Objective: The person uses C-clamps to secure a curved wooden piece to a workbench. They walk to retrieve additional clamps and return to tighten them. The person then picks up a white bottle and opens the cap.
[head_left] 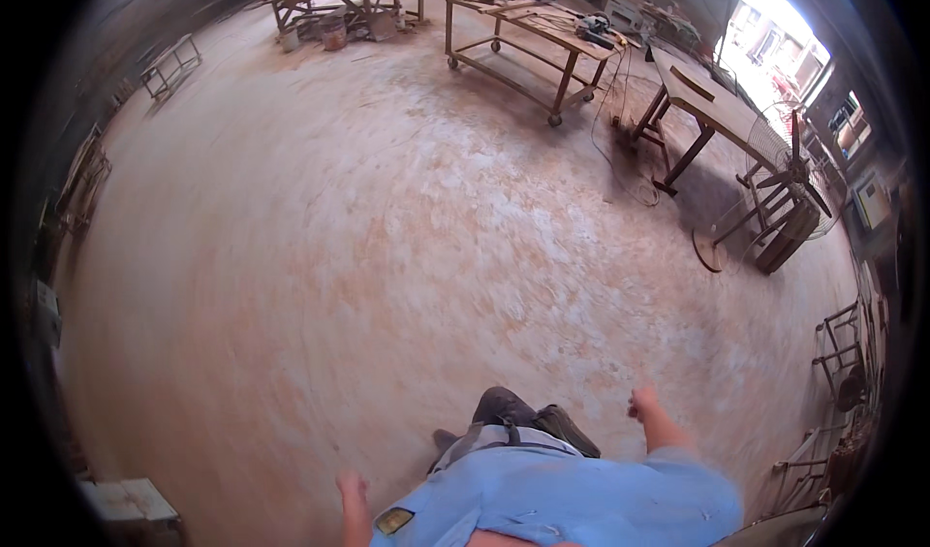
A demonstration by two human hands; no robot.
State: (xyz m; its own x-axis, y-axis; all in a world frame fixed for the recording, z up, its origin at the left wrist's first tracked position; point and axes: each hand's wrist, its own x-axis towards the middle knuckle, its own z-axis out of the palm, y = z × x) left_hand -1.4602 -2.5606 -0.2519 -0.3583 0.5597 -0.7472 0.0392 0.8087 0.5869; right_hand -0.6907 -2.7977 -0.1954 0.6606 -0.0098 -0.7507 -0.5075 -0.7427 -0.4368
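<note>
My left hand (pixel 353 485) hangs low beside my body, above the dusty floor, and touches nothing that I can see. Its fingers are smeared by motion. On the other side, my right hand (pixel 640 403) is held out in front of my hip with its fingers curled in; no object shows in it. A light blue shirt (pixel 581 489) and dark trousers (pixel 504 406) cover my body, with one knee bent forward. Neither hand is near any furniture.
A wheeled wooden table (pixel 523 87) carries a power tool (pixel 593 30). To its right stand a workbench (pixel 712 106) and a pedestal fan (pixel 796 174). A cluttered bench (pixel 334 4) is farther back. Cables (pixel 605 145) trail over the floor (pixel 387 256). Metal frames (pixel 841 348) line the right side.
</note>
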